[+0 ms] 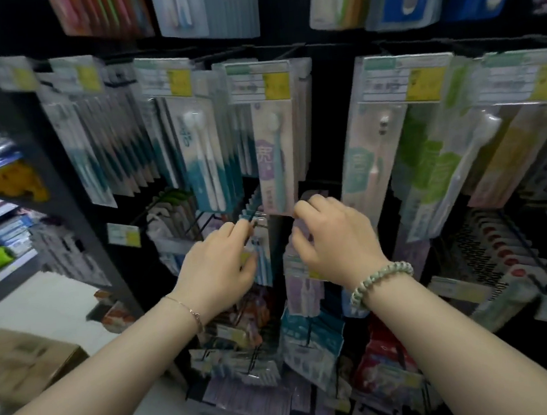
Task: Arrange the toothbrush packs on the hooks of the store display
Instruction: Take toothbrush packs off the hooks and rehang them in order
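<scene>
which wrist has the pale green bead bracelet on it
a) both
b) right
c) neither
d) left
b: the bead bracelet circles the wrist of the right hand, which grips a lilac pack; the left hand, pinching a blue pack, wears only a thin chain.

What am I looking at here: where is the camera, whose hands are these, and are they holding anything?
No machine here: a person works bare-handed. The one picture comes from a camera on their head, looking forward and down. The left hand pinches the top of a row of blue packs; the right hand curls its fingers round the top of lilac packs. Both reach into a dark display rack hung with toothbrush packs. A cardboard box sits on the floor at the left. Blur hides finer detail.
</scene>
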A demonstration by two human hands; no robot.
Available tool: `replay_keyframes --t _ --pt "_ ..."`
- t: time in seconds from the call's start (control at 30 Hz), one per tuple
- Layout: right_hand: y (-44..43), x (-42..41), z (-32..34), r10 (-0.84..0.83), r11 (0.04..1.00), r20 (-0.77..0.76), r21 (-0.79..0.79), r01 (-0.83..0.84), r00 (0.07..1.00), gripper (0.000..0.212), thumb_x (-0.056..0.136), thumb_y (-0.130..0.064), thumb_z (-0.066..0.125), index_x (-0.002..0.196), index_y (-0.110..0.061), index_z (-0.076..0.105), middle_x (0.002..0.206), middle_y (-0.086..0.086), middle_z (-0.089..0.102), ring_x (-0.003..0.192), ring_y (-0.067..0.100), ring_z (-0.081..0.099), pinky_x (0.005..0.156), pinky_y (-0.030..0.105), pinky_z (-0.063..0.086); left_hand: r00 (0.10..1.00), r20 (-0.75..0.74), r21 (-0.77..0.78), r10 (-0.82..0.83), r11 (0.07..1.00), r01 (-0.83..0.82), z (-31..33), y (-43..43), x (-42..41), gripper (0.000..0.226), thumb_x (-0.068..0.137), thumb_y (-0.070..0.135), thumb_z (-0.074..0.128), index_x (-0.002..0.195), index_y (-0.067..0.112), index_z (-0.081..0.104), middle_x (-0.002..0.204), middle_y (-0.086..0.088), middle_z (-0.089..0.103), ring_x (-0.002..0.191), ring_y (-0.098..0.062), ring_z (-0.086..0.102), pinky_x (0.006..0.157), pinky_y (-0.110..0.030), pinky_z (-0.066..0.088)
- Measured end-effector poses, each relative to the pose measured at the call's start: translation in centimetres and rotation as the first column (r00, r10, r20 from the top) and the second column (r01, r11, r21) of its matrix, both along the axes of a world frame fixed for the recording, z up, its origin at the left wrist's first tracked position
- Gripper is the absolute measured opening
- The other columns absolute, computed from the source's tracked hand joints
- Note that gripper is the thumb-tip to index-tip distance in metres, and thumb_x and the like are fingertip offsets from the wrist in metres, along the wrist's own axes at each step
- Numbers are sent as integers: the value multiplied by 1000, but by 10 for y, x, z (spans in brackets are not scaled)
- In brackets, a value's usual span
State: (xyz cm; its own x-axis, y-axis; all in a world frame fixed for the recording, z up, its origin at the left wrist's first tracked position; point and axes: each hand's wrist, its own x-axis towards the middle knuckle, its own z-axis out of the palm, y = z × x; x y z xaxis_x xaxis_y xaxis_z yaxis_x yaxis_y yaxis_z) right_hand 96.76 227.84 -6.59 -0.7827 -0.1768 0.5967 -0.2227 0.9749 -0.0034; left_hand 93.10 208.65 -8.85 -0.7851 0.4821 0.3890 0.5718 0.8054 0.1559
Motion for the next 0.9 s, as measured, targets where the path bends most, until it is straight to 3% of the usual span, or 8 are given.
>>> replay_keyframes --t 0.17,0.33,0.57,0.73,0.9 --pt "-48 -17 -6 23 1000 28 1 -23 999 12 86 -25 56 91 -14 58 78 2 55 68 22 54 47 27 33 999 -6 -21 33 999 -34 -6 -48 -13 23 95 35 50 114 23 45 97 4 53 82 -21 57 55 -32 42" --pt "-96 -37 -16 56 998 64 12 -57 996 15 85 -28 50 89 -16 57 78 1 54 68 21 53 49 27 29 999 14 -10 41 999 -41 -16 -92 -29 25 95 35 51 114 21 45 99 2 55 84 -22 59 63 -40 51" --pt "-160 -65 -31 66 998 78 0 -66 995 12 80 -23 64 82 -15 56 72 1 53 61 21 53 48 26 26 997 52 -11 60 998 -60 -33 -150 -55 25 95 36 50 113 22 42 100 4 52 90 -22 56 65 -37 48" --pt "-201 -84 -54 56 997 162 40 -63 985 15 86 -28 55 94 -15 59 81 2 58 70 23 57 49 28 36 997 74 -60 34 998 -30 -49 -174 -74 29 94 33 49 118 20 41 103 1 52 92 -24 56 69 -39 48" --pt "-223 -98 -75 55 997 241 34 -65 969 12 87 -25 57 92 -14 56 84 4 58 73 24 57 49 28 32 995 98 -105 -4 994 14 -65 -182 -94 28 94 31 47 118 18 40 103 -1 51 94 -25 55 66 -36 43"
